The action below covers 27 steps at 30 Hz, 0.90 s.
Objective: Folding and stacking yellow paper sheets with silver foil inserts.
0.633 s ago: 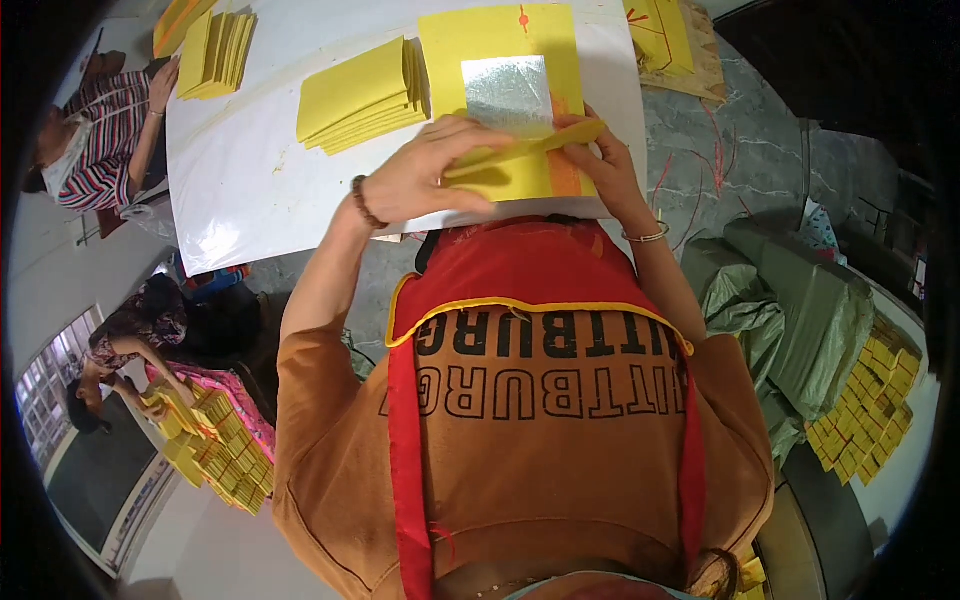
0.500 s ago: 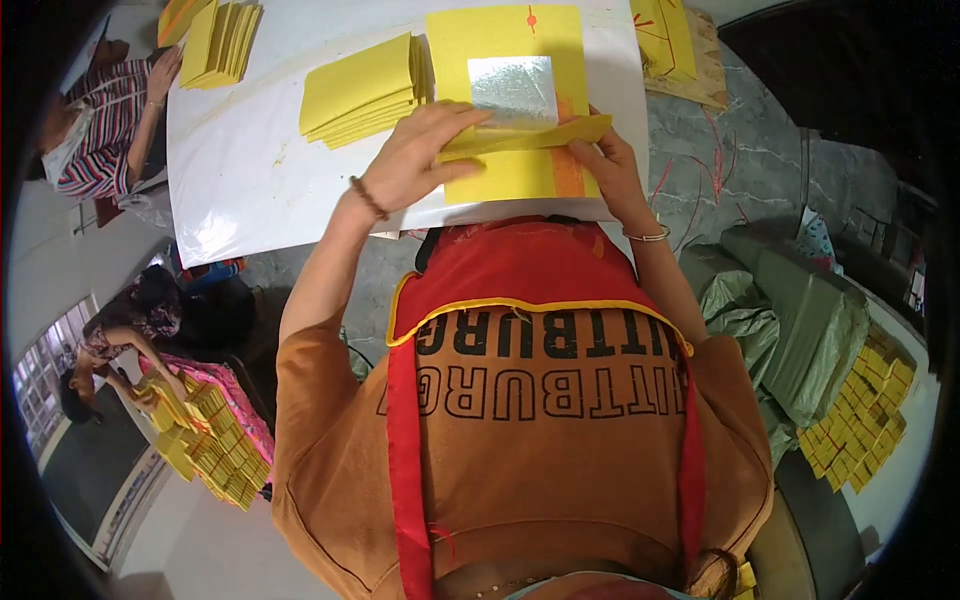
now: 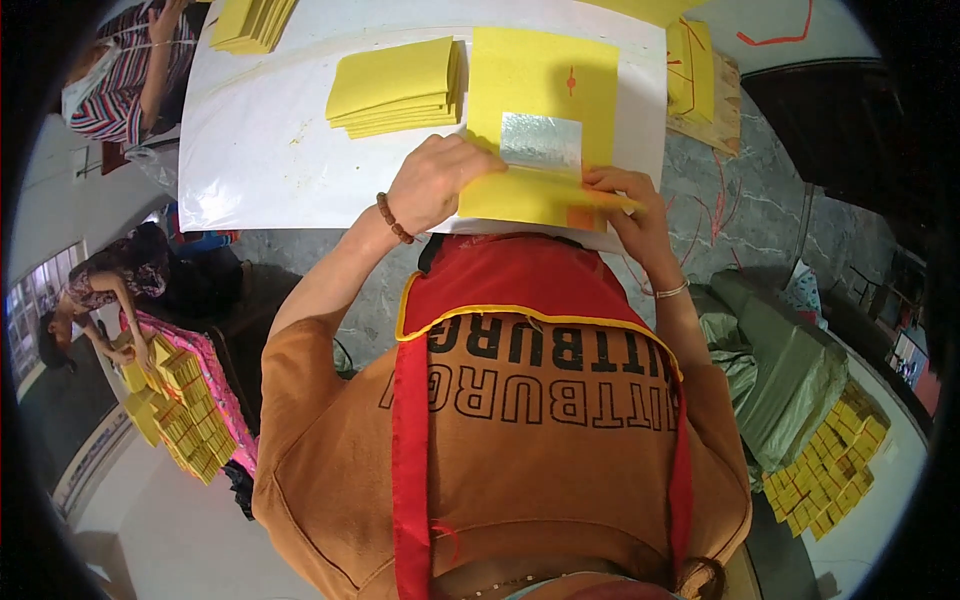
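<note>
A yellow paper sheet (image 3: 535,75) with a silver foil patch (image 3: 540,138) and a small red mark lies at the table's near edge. Paper is turned over across its near part, covering the lower edge of the foil. My left hand (image 3: 435,185), a beaded bracelet at the wrist, has its fingers curled on the left end of this fold. At the other end my right hand (image 3: 638,215) pinches the paper between thumb and fingers, over an orange strip. Left of the sheet rests a stack of folded yellow papers (image 3: 390,85).
More folded yellow papers (image 3: 252,22) stand on the white-covered table (image 3: 270,170) at far left, near a person in a striped top (image 3: 120,105). Yellow bundles (image 3: 690,75) sit on a board at right. Another person handles yellow bundles (image 3: 195,420) at lower left. Green-wrapped stacks (image 3: 780,370) stand lower right.
The folded part of the paper has come down toward the near edge and lies flatter. My left fingers, stretched out before, are now curled on it. The whole view has shifted slightly.
</note>
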Available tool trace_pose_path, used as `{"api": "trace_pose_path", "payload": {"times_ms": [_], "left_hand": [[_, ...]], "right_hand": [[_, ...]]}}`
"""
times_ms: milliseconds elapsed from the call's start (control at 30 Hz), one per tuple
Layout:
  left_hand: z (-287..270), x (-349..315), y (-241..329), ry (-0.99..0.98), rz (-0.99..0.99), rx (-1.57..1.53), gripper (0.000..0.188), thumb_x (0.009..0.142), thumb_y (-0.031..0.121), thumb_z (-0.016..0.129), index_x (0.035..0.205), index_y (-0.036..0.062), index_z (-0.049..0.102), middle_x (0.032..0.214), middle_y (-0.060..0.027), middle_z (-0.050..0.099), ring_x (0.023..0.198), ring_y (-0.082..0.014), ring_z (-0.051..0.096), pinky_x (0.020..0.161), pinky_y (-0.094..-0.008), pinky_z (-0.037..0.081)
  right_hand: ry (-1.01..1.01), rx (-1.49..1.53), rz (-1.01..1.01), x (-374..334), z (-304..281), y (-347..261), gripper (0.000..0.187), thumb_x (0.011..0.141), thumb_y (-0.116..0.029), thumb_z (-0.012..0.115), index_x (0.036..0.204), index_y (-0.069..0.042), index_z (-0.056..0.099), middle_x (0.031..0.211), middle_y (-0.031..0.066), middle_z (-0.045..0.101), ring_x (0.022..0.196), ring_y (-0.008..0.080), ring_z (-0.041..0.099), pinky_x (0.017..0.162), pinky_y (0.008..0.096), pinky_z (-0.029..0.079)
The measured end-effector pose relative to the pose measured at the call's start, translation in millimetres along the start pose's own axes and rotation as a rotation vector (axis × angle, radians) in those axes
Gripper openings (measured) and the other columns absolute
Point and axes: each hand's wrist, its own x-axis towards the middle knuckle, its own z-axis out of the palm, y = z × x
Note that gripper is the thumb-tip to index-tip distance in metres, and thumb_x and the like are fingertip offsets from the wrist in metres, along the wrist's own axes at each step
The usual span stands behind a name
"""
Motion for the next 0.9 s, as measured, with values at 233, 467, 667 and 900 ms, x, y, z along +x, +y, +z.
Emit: {"api": "trace_pose_path", "payload": {"times_ms": [233,467,667,900], "left_hand": [[12.3,31.8,-17.2,0.108,-0.569,-0.178,0.027,0.087,0.026,0.054,0.09,-0.0004,0.057,0.062,-0.0168,0.058,0.057,-0.0326,0.057,0.053,-0.0391,0.045],[19.3,39.7,-28.2,0.189,-0.672,-0.293,0.028,0.086,0.027,0.055,0.081,-0.0009,0.052,0.058,-0.0157,0.056,0.054,-0.0323,0.056,0.05,-0.0397,0.042],[17.9,45.5,-27.6,0.147,-0.685,-0.081,0.028,0.088,0.027,0.055,0.085,0.0001,0.048,0.056,-0.0098,0.051,0.048,-0.0231,0.049,0.048,-0.0336,0.039],[2.5,48.4,-19.8,0.229,-0.517,0.033,0.033,0.083,0.025,0.06,0.104,0.0018,0.05,0.061,-0.0121,0.056,0.048,-0.0293,0.055,0.041,-0.0397,0.04]], "right_hand": [[0.36,0.275,0.275,31.8,22.1,2.6,0.036,0.084,-0.012,0.06,0.118,-0.005,0.051,0.084,0.0071,0.064,0.068,0.0107,0.057,0.061,0.0234,0.044],[0.363,0.223,0.41,48.0,20.0,-2.7,0.039,0.082,-0.012,0.061,0.12,-0.007,0.051,0.074,0.0033,0.058,0.061,0.0071,0.053,0.055,0.0222,0.043],[0.368,0.175,0.459,52.4,21.4,8.2,0.031,0.081,-0.013,0.063,0.111,-0.006,0.058,0.069,0.0024,0.056,0.056,0.0077,0.049,0.053,0.0225,0.041],[0.361,0.177,0.448,54.1,22.2,16.7,0.029,0.08,-0.014,0.064,0.107,-0.006,0.061,0.067,0.0016,0.055,0.055,0.0073,0.049,0.052,0.0228,0.041]]}}
